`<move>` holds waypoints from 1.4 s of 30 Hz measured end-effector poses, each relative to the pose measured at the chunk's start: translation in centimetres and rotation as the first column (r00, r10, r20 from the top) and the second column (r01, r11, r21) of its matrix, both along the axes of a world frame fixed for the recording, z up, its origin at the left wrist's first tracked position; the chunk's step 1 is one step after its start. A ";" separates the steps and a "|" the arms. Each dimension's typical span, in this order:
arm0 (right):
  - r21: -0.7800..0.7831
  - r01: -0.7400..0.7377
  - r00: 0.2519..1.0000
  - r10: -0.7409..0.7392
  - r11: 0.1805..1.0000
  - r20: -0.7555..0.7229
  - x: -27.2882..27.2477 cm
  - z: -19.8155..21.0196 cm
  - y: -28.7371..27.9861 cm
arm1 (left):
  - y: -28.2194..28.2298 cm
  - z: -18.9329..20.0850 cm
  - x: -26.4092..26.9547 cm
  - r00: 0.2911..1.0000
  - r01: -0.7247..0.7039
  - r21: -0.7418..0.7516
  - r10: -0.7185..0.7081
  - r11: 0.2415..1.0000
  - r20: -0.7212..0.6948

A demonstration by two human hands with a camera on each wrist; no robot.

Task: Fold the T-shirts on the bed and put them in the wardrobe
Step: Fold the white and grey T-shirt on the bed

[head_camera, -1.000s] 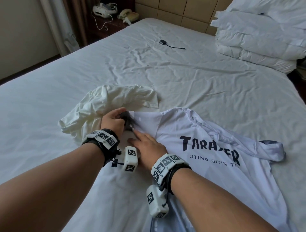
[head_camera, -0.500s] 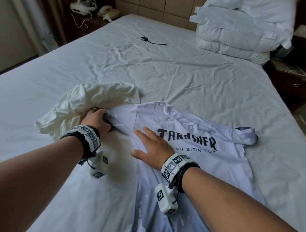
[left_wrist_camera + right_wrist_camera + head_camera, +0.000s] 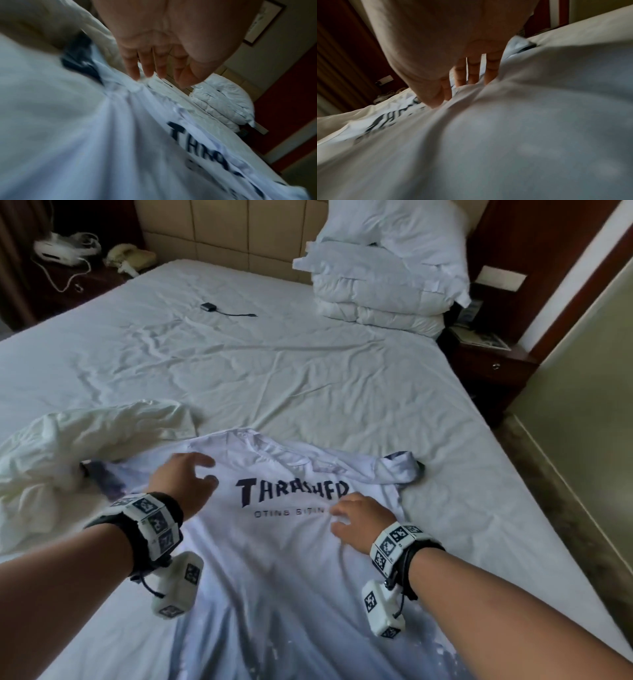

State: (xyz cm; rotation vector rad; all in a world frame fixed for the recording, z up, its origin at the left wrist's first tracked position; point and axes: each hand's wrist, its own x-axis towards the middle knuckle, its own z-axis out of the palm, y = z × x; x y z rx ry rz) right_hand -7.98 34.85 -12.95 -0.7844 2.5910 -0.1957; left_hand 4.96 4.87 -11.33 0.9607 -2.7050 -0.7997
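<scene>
Your shirt [image 3: 291, 559] lies face up on the bed [image 3: 308, 378], its long axis running from the collar at the far end back toward you. Your left hand [image 3: 183, 484] hovers just above the left shoulder, fingers loose, holding nothing — your right hand [image 3: 356, 522] presses flat beside the print, also holding nothing. The right sleeve [image 3: 400, 470] sits just beyond your right hand, so that hand is nearer. 1 more shirt lies crumpled at left.
</scene>
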 end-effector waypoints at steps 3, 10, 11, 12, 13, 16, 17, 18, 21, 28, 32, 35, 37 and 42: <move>-0.055 0.137 0.981 -0.143 0.989 -0.130 -3.3 0.6 3.1 | 5.1 -0.2 -3.7 0.993 0.117 0.144 -0.114 0.983 -0.029; -0.057 0.277 0.920 -0.282 0.959 -0.273 -11.1 -0.2 8.4 | 13.7 -3.6 -11.3 0.947 0.316 0.209 -0.319 0.925 -0.021; -0.040 0.284 0.922 -0.284 0.958 -0.262 -12.0 -0.7 8.8 | 14.2 -3.8 -12.2 0.945 0.323 0.201 -0.327 0.925 -0.012; -0.037 0.296 0.921 -0.295 0.955 -0.254 -12.8 -1.2 9.0 | 14.4 -4.2 -13.1 0.943 0.325 0.180 -0.332 0.928 0.006; -0.044 0.311 0.917 -0.312 0.949 -0.250 -13.5 -1.7 9.1 | 14.4 -4.4 -14.1 0.942 0.325 0.158 -0.334 0.932 0.029; -0.097 0.337 0.900 -0.351 0.936 -0.258 -15.0 -3.2 8.8 | 13.8 -5.1 -16.6 0.948 0.284 0.095 -0.294 0.954 0.120; -0.113 0.338 0.896 -0.356 0.934 -0.264 -15.4 -3.5 8.8 | 13.6 -5.3 -17.2 0.949 0.272 0.062 -0.278 0.960 0.150; -0.134 0.338 0.893 -0.362 0.932 -0.268 -15.7 -3.8 9.0 | 13.3 -5.4 -17.8 0.949 0.267 0.030 -0.268 0.963 0.164; -0.228 0.318 0.882 -0.375 0.920 -0.284 -16.9 -3.6 10.0 | 12.9 -5.3 -19.2 0.961 0.250 -0.005 -0.248 0.968 0.122; -0.574 0.400 0.854 -0.518 0.715 -0.051 -19.8 -0.4 11.1 | 12.5 -2.6 -23.5 0.963 0.156 0.387 -0.053 0.909 -0.264; -0.658 0.490 0.809 -0.579 0.572 0.099 -23.1 0.5 10.5 | 12.1 -2.6 -25.3 0.946 0.201 0.653 0.028 0.730 -0.323; -0.613 0.634 0.699 -0.688 0.471 0.195 -24.5 -0.4 10.8 | 12.0 -4.9 -25.0 0.950 0.221 0.761 0.040 0.609 -0.308; -0.546 0.762 0.583 -0.737 0.349 0.342 -24.0 -2.1 11.6 | 12.2 -6.8 -24.2 0.945 0.209 0.757 0.070 0.619 -0.318; -0.567 0.816 0.418 -0.562 -0.113 0.714 -20.0 -5.9 13.2 | 13.2 -7.4 -23.5 0.950 0.219 0.698 0.014 0.681 -0.311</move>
